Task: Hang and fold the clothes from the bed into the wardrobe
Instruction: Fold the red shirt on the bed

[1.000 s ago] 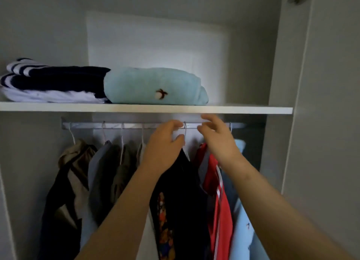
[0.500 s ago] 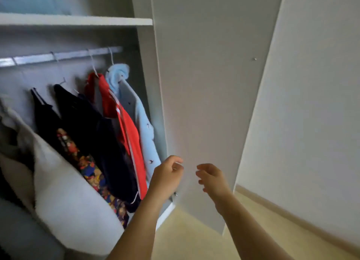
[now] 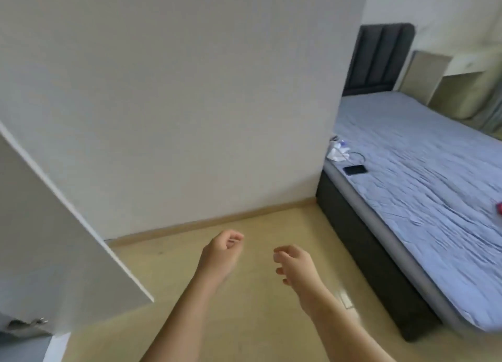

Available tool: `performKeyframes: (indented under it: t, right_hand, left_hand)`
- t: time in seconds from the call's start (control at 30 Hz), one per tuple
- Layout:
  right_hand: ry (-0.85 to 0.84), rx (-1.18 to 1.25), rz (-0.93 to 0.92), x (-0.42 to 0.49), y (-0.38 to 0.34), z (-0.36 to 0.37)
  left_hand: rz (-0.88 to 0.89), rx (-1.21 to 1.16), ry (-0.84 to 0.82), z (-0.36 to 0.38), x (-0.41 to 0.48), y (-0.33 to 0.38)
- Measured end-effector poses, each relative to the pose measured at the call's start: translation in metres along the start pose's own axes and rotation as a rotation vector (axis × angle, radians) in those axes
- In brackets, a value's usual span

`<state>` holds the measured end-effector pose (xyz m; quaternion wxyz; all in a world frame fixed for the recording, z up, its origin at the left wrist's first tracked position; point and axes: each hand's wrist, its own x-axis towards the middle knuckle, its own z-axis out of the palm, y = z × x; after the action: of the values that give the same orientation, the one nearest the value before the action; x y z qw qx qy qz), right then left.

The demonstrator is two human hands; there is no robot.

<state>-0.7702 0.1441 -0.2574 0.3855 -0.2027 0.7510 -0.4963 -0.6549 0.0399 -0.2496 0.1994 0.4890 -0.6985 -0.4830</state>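
The left hand [image 3: 221, 255] and the right hand [image 3: 294, 265], apart, loosely curled and empty, hung over the beige floor [image 3: 244, 321]. The white wardrobe door [image 3: 54, 239] stood open at left. The grey-blue-sheeted bed [image 3: 421, 171] carried a black phone [image 3: 354, 169] near its left edge and a small red item [image 3: 499, 208], cropped beyond identifying.

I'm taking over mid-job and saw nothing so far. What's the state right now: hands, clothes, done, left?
Left hand: empty, fingers loosely curled, over the floor.
Right hand: the same.
Wardrobe door stands open at left; the inside is out of view. Bed lies ahead to the right.
Done: a second ago both hands were at the rail among hung garments, folded ones on the shelf above.
Left: something red at the frame's right edge on the bed, possibly clothing; too little shows. A phone and a white bundle also lie there.
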Motion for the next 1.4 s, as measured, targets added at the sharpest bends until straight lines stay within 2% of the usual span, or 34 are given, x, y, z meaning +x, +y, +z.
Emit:
performKeyframes:
  t: [0.17,0.3,0.6,0.87,1.13,1.4]
  right_hand:
    - [0.229,0.078,0.116,0.005,0.056,-0.15]
    - [0.367,0.142,0.198,-0.007,0.097,-0.244]
    - [0.565,0.323,0.302,-0.012,0.157,-0.371]
    - [0.725,0.411,0.382,0.051,0.2,-0.527]
    - [0.736,0.364,0.465,0.124,0.213,-0.689]
    - [0.655,0.367,0.507,0.186,0.254,-0.811]
  left_hand:
    - [0.078,0.046,-0.274,0.16,-0.004,0.059]
    - [0.138,0.1,-0.454,0.257,-0.024,0.095]
    - [0.134,0.19,-0.714,0.414,-0.035,0.148]
    - [0.105,0.21,-0.858,0.599,-0.002,0.212]
    - [0.116,0.337,-0.921,0.755,0.034,0.299]
    - [0.016,0.324,-0.878,0.88,0.053,0.333]
